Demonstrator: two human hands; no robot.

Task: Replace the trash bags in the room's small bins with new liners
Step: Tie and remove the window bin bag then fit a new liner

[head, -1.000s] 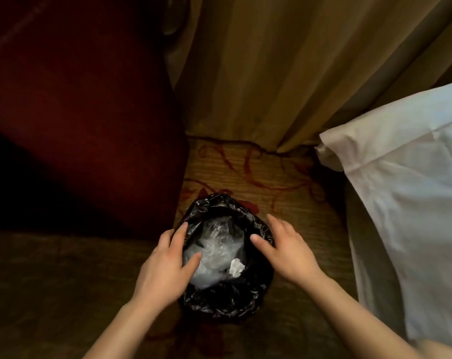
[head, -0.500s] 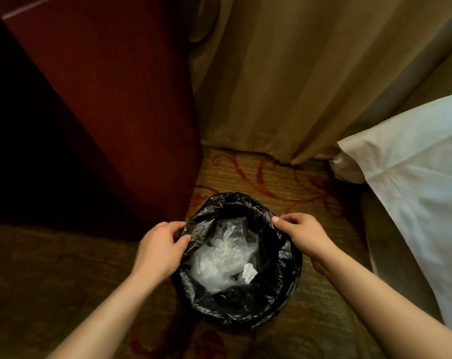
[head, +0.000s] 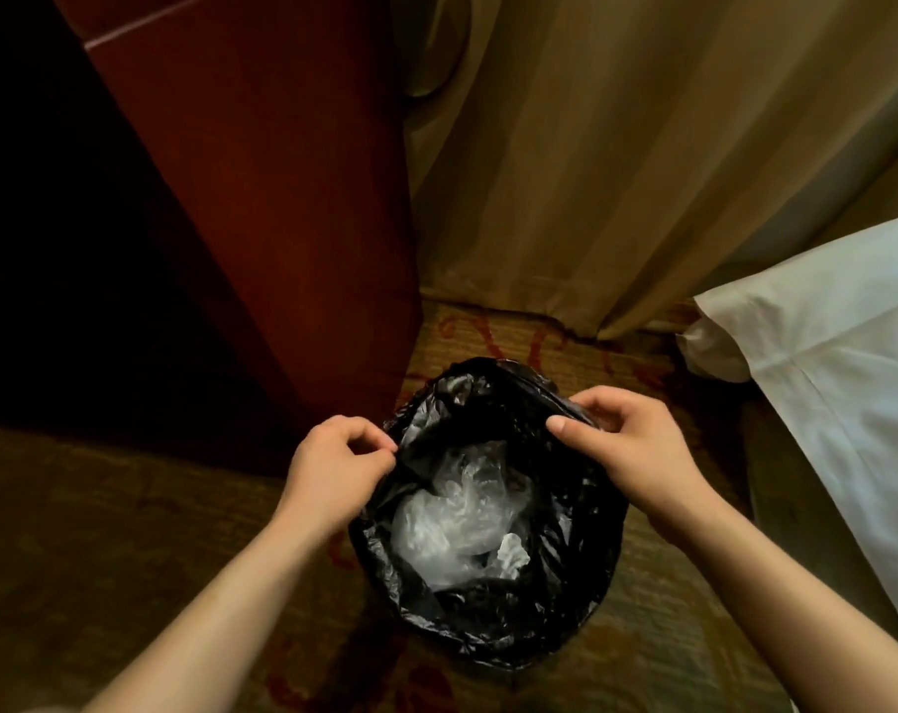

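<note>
On the patterned carpet, between the dark red cabinet and the white bedding, the small bin is sitting with its black trash bag still folded over the rim; the bin itself is hiding under the plastic. Inside the bag are lying a crumpled clear plastic and a small white paper scrap.

The step in hand, as I judge it, is freeing the bag's edge from the rim. To do it well, both sides should be lifting together and moving toward the middle, so the mouth is closing and nothing is spilling out. Pulling slowly is better, because thin film may be tearing at the rim.

The left hand is pinching the left edge of the bag, its grip narrow, thumb against the fingers. The right hand is holding the far right edge, its grip also closed on a fold of plastic. Behind everything a beige curtain is hanging.
</note>
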